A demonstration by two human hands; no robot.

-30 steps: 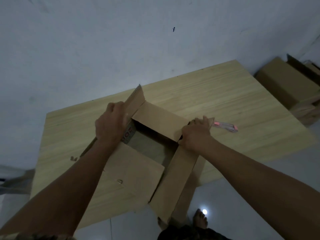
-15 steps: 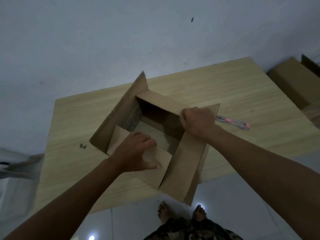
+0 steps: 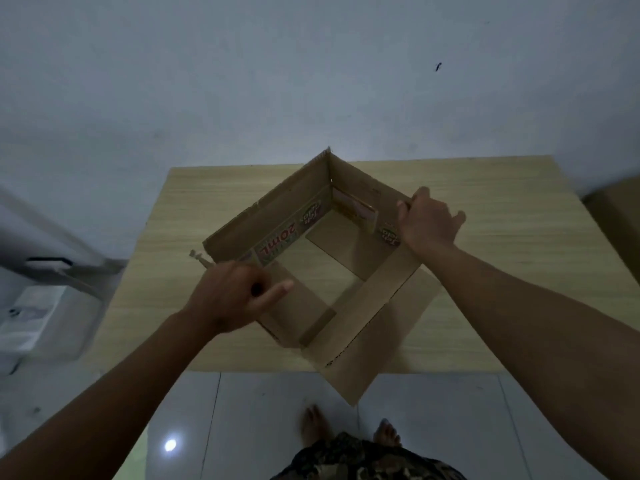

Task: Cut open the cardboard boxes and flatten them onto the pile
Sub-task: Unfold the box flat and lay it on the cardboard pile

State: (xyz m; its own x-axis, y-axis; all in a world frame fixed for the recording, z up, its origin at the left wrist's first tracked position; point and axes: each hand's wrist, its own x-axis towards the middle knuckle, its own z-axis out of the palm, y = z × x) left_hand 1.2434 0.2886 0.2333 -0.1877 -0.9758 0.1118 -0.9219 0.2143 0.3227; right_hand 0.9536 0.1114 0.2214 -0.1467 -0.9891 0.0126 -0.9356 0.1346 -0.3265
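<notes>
A brown cardboard box (image 3: 242, 233) stands open on the wooden table (image 3: 502, 209), turned like a diamond. Its flaps are spread outward, and printed lettering shows on the inner left wall. The table surface shows through the open bottom. My left hand (image 3: 239, 292) grips the near-left corner of the box, fingers curled and thumb pointing right. At the right corner, my right hand (image 3: 427, 223) holds the top edge with its fingers hooked over it. One flap (image 3: 349, 372) hangs past the table's near edge.
Another brown cardboard box (image 3: 620, 220) stands on the floor at the far right. A grey and white object (image 3: 41, 306) lies on the floor to the left. My bare feet (image 3: 346, 431) are on pale tiles below the table edge. A plain wall rises behind.
The box has been pulled open wider, with the inner flaps spread out. My left hand moved from the near inner flap to the near-left corner. The pink cutter is no longer visible.
</notes>
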